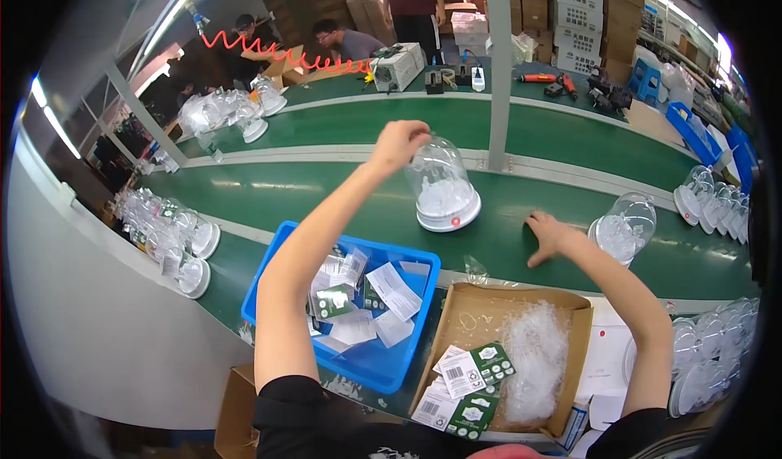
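Cardboard box (pixel 456 312) nearest; left hand (pixel 397 143) grips clear dome lamp (pixel 441 184) top, right hand (pixel 550 237) flat, spread on green belt (pixel 326 194). Better keep dome upright.

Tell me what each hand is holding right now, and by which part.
The left hand grips the clear dome lamp at the dome's top. The right hand holds nothing; it rests flat on the green belt.

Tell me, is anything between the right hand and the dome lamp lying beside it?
Nothing visible. The right hand rests flat on the green belt, and the tipped dome lamp lies just to its right, with only bare belt between.
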Tool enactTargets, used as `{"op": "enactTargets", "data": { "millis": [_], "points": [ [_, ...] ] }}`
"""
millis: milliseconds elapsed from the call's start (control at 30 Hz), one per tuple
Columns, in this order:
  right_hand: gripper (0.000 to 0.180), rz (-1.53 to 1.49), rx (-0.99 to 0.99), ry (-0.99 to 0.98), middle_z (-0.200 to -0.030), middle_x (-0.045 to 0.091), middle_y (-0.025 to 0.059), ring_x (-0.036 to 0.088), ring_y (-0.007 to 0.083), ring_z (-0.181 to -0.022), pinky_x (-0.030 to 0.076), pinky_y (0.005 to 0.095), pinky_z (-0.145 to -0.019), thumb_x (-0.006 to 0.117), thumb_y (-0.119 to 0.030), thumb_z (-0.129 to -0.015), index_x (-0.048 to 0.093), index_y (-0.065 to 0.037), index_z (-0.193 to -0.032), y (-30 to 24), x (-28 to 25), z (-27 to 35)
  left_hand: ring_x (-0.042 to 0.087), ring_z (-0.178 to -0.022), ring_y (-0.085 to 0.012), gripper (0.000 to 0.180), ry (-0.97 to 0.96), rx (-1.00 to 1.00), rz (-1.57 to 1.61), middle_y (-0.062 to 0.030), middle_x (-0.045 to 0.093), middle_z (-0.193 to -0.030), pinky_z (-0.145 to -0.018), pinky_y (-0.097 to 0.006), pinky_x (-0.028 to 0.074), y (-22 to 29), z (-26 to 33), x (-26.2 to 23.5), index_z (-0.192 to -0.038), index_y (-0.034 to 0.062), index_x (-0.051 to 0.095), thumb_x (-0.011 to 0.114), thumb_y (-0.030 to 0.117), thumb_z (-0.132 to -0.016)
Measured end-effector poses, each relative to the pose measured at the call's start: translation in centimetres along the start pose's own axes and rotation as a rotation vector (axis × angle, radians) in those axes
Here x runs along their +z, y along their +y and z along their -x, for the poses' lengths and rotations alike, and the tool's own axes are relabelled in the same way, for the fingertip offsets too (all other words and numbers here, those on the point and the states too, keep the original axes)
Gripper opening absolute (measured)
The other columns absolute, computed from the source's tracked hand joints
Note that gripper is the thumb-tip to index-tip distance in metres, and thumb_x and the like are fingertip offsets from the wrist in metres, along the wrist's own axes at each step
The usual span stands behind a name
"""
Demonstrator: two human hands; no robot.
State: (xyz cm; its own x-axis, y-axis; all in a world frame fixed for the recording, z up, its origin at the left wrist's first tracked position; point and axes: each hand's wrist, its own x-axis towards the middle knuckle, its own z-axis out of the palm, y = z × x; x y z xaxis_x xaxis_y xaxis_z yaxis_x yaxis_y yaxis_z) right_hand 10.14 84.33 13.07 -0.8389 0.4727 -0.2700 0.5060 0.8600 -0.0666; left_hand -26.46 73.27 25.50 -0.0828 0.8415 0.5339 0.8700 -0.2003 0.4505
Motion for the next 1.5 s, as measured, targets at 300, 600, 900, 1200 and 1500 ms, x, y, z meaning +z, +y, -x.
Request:
{"op": "enactTargets", "data": {
  "millis": [300, 600, 900, 1200, 1500],
  "points": [
    [0.123, -0.040, 0.150, -0.104, -0.152, 0.021, 0.0226, 0.025, 0.0419, -0.139, 0.040, 0.0521, -0.105, 0.091, -0.046, -0.046, 0.027, -0.002, -0.142, -3.3, -0.2, 0.3, 0.066, -0.080, -0.0325, 0.023, 0.442, -0.008, -0.301, -0.0150, 0.069, -0.085, -0.074, -0.038, 0.052, -4.1, -10.9, 1.3, -0.094, 0.0030, 0.070, 0.072, 0.020, -0.078],
    [0.123, -0.069, 0.163, -0.122, -0.153, 0.020, 0.0221, 0.023, 0.0408, -0.140, 0.036, 0.0597, -0.103, 0.092, -0.042, -0.049, 0.025, -0.001, -0.144, -5.3, -1.0, 0.0, 0.056, -0.109, -0.0400, 0.038, 0.396, -0.050, -0.237, -0.0229, 0.061, -0.115, -0.095, -0.045, 0.046, -10.4, -14.6, 10.1, -0.120, 0.0012, 0.059, 0.057, 0.007, -0.082],
    [0.124, -0.075, 0.196, -0.109, -0.153, 0.019, 0.0218, 0.021, 0.0402, -0.142, 0.035, 0.0600, -0.103, 0.092, -0.041, -0.049, 0.024, 0.000, -0.144, -5.6, -1.3, -0.9, 0.046, -0.125, -0.0425, 0.077, -0.013, -0.225, -0.255, -0.0308, 0.033, -0.144, -0.101, -0.045, 0.043, -11.5, -12.5, 14.4, -0.141, 0.0045, 0.038, 0.072, 0.029, -0.076],
    [0.123, -0.139, 0.207, -0.053, -0.153, 0.022, 0.0171, 0.022, 0.0375, -0.142, 0.035, 0.0583, -0.104, 0.093, -0.041, -0.043, 0.029, -0.006, -0.143, -5.1, 0.3, -0.1, 0.061, -0.079, -0.0265, 0.023, -0.228, 0.117, 0.509, -0.0154, 0.063, -0.094, -0.073, -0.035, 0.050, 13.8, 7.9, 9.6, -0.106, 0.0019, 0.062, 0.060, 0.008, -0.084],
    [0.054, -0.485, -0.123, 0.453, -0.123, 0.053, 0.0247, 0.050, 0.0391, -0.119, 0.041, 0.0418, -0.102, 0.072, -0.032, -0.076, 0.057, 0.001, -0.115, -3.1, 2.3, 2.3, 0.060, -0.094, -0.0362, 0.033, -0.834, 0.402, 0.390, -0.0154, 0.058, -0.095, -0.078, -0.046, 0.049, 23.1, 22.6, 9.2, -0.099, 0.0040, 0.057, 0.070, 0.028, -0.080]
  ]
}}
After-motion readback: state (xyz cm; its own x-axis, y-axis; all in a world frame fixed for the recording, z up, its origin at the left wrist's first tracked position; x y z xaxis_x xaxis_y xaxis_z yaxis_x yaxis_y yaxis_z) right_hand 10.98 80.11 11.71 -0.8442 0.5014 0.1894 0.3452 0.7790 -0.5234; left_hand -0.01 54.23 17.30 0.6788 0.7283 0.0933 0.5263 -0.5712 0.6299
